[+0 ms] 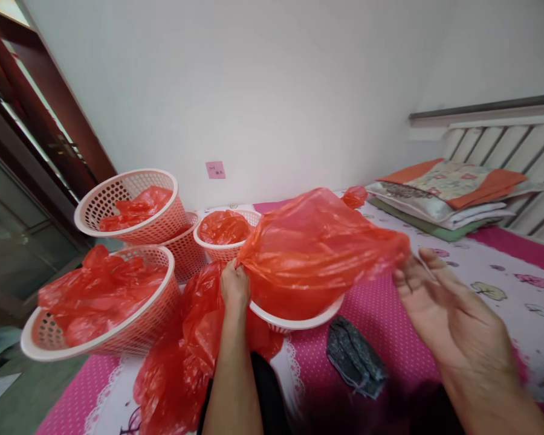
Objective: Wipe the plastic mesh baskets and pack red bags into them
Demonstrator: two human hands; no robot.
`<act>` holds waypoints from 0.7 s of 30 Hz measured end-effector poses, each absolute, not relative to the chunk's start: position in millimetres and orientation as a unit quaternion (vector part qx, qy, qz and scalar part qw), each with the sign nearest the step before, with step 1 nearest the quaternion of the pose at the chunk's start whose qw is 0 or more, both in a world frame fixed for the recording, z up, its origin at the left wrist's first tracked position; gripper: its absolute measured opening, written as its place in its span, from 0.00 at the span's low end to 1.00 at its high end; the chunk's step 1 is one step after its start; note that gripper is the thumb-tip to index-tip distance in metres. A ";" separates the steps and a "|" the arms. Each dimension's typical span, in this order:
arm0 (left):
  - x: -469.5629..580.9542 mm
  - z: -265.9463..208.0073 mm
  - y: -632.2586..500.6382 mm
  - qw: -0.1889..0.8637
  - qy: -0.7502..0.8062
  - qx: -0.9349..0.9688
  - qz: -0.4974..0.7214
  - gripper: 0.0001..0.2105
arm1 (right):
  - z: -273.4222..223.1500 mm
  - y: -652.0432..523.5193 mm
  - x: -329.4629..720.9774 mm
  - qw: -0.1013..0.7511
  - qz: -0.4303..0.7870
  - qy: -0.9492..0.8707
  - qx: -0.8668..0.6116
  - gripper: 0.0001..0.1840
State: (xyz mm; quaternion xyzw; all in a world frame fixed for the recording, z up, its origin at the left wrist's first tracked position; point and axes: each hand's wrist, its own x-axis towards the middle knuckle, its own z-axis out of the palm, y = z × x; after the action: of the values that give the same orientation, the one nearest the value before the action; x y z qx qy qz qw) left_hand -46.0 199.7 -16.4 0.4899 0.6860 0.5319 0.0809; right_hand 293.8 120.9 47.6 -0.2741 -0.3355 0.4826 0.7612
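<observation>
A red plastic bag (pixel 317 241) is stretched above a pink basket (pixel 299 323), partly puffed up and still dipping into it. My left hand (pixel 236 284) is closed on the bag's left edge. By the bag's right end is my right hand (pixel 453 320), palm turned up, fingers apart and slightly blurred; whether its fingertips touch the plastic is hard to make out. More crumpled red plastic bags (pixel 176 380) lie in a heap left of my left forearm. A dark folded cloth (pixel 356 356) rests on the bed in front of the basket.
Several other baskets stand at the left, among them a large front one (pixel 131 332) and a raised one (pixel 163 217), with red bags inside. Folded bedding (pixel 453 187) is stacked by the white headboard (pixel 517 151). A pink note (pixel 216 170) sticks to the wall.
</observation>
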 end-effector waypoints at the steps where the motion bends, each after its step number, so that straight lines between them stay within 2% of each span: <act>1: -45.3 -15.7 199.2 0.077 0.690 0.489 0.528 0.15 | 53.2 118.5 290.7 0.771 0.462 -0.350 -0.265 0.14; 4: -41.9 -11.6 197.2 0.063 0.695 0.492 0.521 0.15 | 50.9 110.8 277.1 0.751 0.385 -0.449 -0.293 0.28; 7: -36.4 -4.1 193.5 0.037 0.684 0.497 0.532 0.17 | 28.1 109.0 261.9 0.675 0.275 -0.562 -0.390 0.44; 9: -32.0 2.8 189.5 0.008 0.656 0.509 0.557 0.20 | 10.9 114.5 253.2 0.609 0.221 -0.619 -0.443 0.48; 12: -24.9 16.1 179.5 -0.002 0.565 0.562 0.604 0.20 | -6.0 131.1 242.5 0.544 0.180 -0.664 -0.480 0.49; 14: -19.5 26.4 170.4 0.044 0.513 0.589 0.624 0.19 | -7.9 143.1 235.7 0.529 0.155 -0.682 -0.481 0.48; 16: -13.3 37.2 160.1 0.121 0.477 0.604 0.626 0.18 | -2.3 150.9 228.4 0.531 0.130 -0.700 -0.460 0.43; 20: 1.6 55.2 141.7 0.295 0.390 0.677 0.550 0.15 | 24.0 145.8 215.8 0.562 0.158 -0.699 -0.413 0.12; 21: 6.2 58.1 138.4 0.327 0.373 0.688 0.530 0.17 | 32.4 140.9 213.2 0.578 0.192 -0.683 -0.402 0.09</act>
State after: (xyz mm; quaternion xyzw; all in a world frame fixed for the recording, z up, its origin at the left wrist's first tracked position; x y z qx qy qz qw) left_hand 6.2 138.4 58.1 0.6878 0.3727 0.5301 0.3272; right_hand 213.2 140.9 32.4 -0.4022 -0.6834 0.1924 0.5781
